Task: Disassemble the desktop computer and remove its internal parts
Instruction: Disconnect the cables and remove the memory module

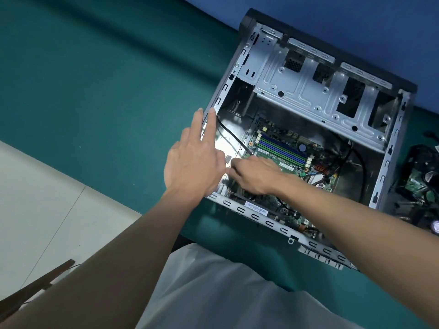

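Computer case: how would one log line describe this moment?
case open | left hand flat, at its rim | right hand inside, at motherboard | grip unclear

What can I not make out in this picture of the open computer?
Head view:
What the right hand grips, if anything: its own back and the left hand cover it.
Near part of the board: under the right forearm.
Parts pile beside the case: cut by the right edge.
Sticker text: too small.

Bench [95, 79] top covered in teal material. Blue wall [344, 17] behind the far edge. Pale tiled floor [35, 198] at near left.
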